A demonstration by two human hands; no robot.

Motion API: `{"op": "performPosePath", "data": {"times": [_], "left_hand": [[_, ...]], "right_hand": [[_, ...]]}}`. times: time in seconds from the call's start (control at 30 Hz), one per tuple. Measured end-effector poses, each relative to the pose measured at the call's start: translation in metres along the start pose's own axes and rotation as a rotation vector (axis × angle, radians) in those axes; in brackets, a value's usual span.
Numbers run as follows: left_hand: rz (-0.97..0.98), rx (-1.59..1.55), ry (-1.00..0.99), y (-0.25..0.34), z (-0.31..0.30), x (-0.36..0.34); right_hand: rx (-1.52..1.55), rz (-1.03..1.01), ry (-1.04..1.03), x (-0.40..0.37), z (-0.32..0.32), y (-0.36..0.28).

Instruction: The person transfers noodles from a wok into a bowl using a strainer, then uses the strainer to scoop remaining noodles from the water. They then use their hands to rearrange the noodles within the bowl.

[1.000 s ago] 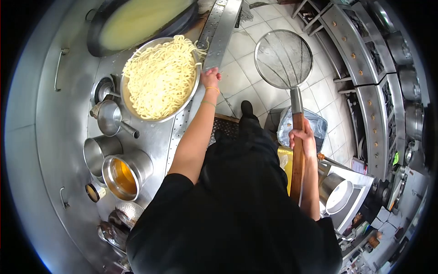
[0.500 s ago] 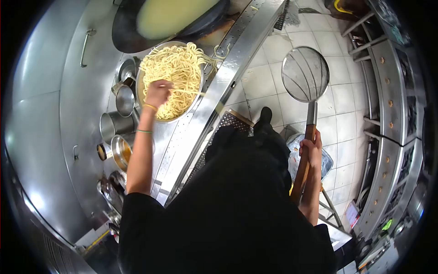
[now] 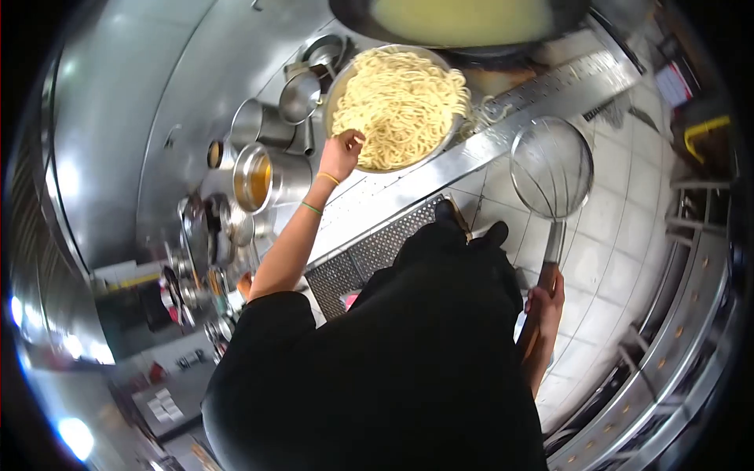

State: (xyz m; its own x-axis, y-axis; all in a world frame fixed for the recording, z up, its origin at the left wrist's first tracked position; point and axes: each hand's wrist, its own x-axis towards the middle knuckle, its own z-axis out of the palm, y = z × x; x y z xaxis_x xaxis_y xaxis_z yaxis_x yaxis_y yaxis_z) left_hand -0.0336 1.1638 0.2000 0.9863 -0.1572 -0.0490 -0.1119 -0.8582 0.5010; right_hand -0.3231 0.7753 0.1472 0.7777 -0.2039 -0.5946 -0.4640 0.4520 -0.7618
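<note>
My left hand (image 3: pixel 342 155), with a yellow and a green band on the wrist, is at the near left edge of a round metal basin (image 3: pixel 329 94). Its fingers are curled together against the heap of thick pale noodles (image 3: pixel 400 106); what is between them, if anything, does not show. My right hand (image 3: pixel 543 302) is wrapped round the wooden handle of a large round wire-mesh strainer (image 3: pixel 552 169). The strainer is held out over the tiled floor, apart from the basin, its mesh end away from me.
A dark wok (image 3: pixel 353 22) of cloudy yellowish liquid stands beyond the basin. Left of the basin are a ladle (image 3: pixel 300 98), a metal pot (image 3: pixel 259 122) and a pot with orange-brown contents (image 3: pixel 243 177). Stray noodles (image 3: pixel 491 110) lie on the metal counter edge (image 3: pixel 471 153). Stoves (image 3: pixel 667 345) line the right.
My view has turned, so the basin and wok appear further right. My left hand has drawn back from over the noodles to the basin's near edge. My right hand still grips the strainer.
</note>
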Motion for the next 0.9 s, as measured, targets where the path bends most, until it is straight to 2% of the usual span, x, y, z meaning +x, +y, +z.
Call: {"op": "performPosePath", "data": {"times": [0.07,0.17,0.27,0.4,0.47,0.53,0.57,0.6,0.63,0.7,0.73,0.8,0.83,0.9], "left_hand": [[-0.083,0.032,0.07,-0.035,0.0,-0.018],[-0.112,0.038,0.287,-0.062,-0.011,-0.02],[0.068,0.194,0.448,-0.091,-0.032,0.015],[-0.003,0.097,0.398,-0.043,-0.049,0.033],[0.139,-0.1,0.242,0.008,-0.026,0.035],[0.357,-0.209,-0.015,0.061,0.008,0.041],[0.634,-0.107,0.025,0.09,0.025,0.046],[0.7,-0.023,-0.114,0.113,0.044,0.052],[0.812,0.13,-0.1,0.121,0.076,0.06],[0.918,0.612,-0.183,0.146,0.119,0.077],[0.929,0.616,-0.188,0.143,0.139,0.09],[0.966,1.001,-0.182,0.134,0.181,0.123],[0.981,1.002,-0.19,0.143,0.184,0.131],[0.665,1.391,-0.592,0.157,0.187,0.143]], "right_hand": [[-0.026,0.053,0.074,-0.003,-0.004,0.003],[-0.138,0.031,0.155,-0.004,-0.014,0.002],[-0.179,0.041,0.145,0.003,-0.019,-0.008],[-0.246,0.026,0.215,0.005,-0.011,-0.01],[-0.13,0.012,0.226,0.002,-0.011,-0.006],[-0.087,-0.011,0.224,-0.005,0.008,-0.015],[-0.067,-0.041,0.22,-0.007,0.008,-0.011],[-0.049,-0.068,0.205,-0.008,0.01,-0.006],[-0.012,-0.066,0.211,-0.011,0.016,-0.009],[-0.02,-0.051,0.247,-0.019,0.022,-0.011],[-0.029,-0.051,0.256,-0.023,0.023,-0.009],[-0.003,-0.041,0.282,-0.026,0.023,-0.004],[0.014,-0.033,0.305,-0.028,0.022,-0.001],[0.064,-0.036,0.321,-0.034,0.018,0.006]]}}
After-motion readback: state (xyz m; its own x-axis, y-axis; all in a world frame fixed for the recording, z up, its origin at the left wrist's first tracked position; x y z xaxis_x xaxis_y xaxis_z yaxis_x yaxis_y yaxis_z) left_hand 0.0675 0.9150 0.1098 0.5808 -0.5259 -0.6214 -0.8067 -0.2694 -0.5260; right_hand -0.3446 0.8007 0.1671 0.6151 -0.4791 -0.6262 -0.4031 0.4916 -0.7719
